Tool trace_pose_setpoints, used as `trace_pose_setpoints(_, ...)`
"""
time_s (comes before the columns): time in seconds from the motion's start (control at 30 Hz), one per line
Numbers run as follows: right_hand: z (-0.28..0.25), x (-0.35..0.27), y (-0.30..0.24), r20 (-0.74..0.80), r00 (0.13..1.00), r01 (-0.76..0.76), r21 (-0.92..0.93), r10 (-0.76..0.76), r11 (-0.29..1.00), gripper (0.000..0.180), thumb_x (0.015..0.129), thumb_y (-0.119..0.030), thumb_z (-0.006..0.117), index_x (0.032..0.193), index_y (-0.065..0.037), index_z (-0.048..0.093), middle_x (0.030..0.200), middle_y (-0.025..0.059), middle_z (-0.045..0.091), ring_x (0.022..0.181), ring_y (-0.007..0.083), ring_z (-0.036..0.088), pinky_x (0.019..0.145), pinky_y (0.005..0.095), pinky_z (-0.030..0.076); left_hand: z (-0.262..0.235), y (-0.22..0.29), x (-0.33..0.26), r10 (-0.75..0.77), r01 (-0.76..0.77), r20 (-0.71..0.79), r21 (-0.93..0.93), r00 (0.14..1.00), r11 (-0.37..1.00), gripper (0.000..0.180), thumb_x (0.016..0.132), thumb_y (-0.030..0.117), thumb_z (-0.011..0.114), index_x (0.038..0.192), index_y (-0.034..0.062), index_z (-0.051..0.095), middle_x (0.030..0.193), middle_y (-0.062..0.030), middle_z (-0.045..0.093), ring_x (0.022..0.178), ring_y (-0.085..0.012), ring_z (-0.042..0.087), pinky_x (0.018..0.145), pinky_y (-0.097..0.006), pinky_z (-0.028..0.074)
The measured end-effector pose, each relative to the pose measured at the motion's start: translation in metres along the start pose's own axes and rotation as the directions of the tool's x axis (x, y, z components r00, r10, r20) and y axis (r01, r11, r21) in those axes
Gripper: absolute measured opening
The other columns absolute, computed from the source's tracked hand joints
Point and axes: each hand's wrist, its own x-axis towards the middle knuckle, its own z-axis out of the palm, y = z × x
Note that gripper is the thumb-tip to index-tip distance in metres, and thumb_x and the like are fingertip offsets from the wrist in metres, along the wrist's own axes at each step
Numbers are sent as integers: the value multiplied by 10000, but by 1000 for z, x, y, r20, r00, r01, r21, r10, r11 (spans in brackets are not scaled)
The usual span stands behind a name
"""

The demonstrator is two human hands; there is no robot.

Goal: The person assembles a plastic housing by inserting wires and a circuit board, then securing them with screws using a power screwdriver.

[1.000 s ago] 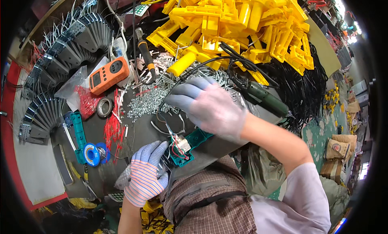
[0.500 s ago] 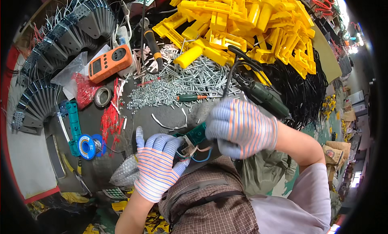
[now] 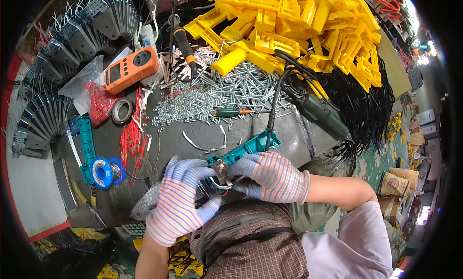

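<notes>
Both my hands wear striped knit gloves and meet at a teal plastic housing (image 3: 251, 148), which lies slanted with its hollow side showing. A black cord (image 3: 274, 105) runs into its right end. My left hand (image 3: 179, 197) closes its fingers around the housing's left end. My right hand (image 3: 271, 177) pinches at a small metal-cased part (image 3: 222, 171) beside the housing; its fingertips are partly hidden behind it. White, red and dark wires (image 3: 220, 186) curve below that part, between the two hands.
Beyond the hands lie a screwdriver (image 3: 231, 112), a heap of screws (image 3: 226, 88) and yellow plastic shells (image 3: 275, 19). An orange meter (image 3: 131, 70), tape roll (image 3: 122, 111), solder spool (image 3: 102, 172) and another teal housing (image 3: 87, 144) are left. A dark green tool (image 3: 318, 114) lies right.
My right hand has moved down and left to the metal-cased part, uncovering the housing's right end and the cord. My left hand has shifted slightly left and down.
</notes>
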Motion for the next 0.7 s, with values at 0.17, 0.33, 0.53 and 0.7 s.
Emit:
trace_pose_setpoints(0.17, 20, -8, 12, -87, 953, 259, -260, -289, 930, 179, 826, -169, 586, 992, -112, 624, 1037, 65, 617, 914, 273, 626, 797, 385, 512, 1, -10, 5, -155, 153, 2, -170, 988, 974, 392, 727, 62, 762, 1090, 48, 613, 1029, -151, 653, 939, -333, 656, 870, -396, 523)
trace_pose_setpoints(0.33, 16, -2, 6, -49, 972, 213, -222, -229, 952, 204, 782, -221, 651, 949, -110, 613, 974, 68, 592, 898, 267, 613, 774, 396, 497, 5, -13, 8, -77, 77, 4, -105, 997, 991, 268, 764, 193, 739, 982, 79, 634, 1007, -110, 677, 976, -334, 640, 976, -470, 457)
trace_pose_setpoints(0.53, 12, 0, -1, -2, 985, 161, -333, -171, 929, 214, 752, -247, 687, 906, -115, 618, 953, 59, 586, 923, 262, 599, 790, 419, 466, 10, -6, 12, -46, 47, -35, 34, 998, 998, 220, 729, 139, 739, 910, 76, 630, 971, -112, 677, 959, -336, 639, 969, -481, 458)
trace_pose_setpoints(0.7, 17, 0, 6, -143, 973, 127, -332, -182, 935, 246, 727, -273, 715, 913, -130, 640, 963, 57, 595, 947, 269, 586, 829, 426, 447, 4, -3, 8, 9, -10, -9, -25, 1000, 1000, 419, 704, 180, 780, 1080, 106, 611, 1073, -127, 641, 1003, -346, 615, 1044, -516, 414)
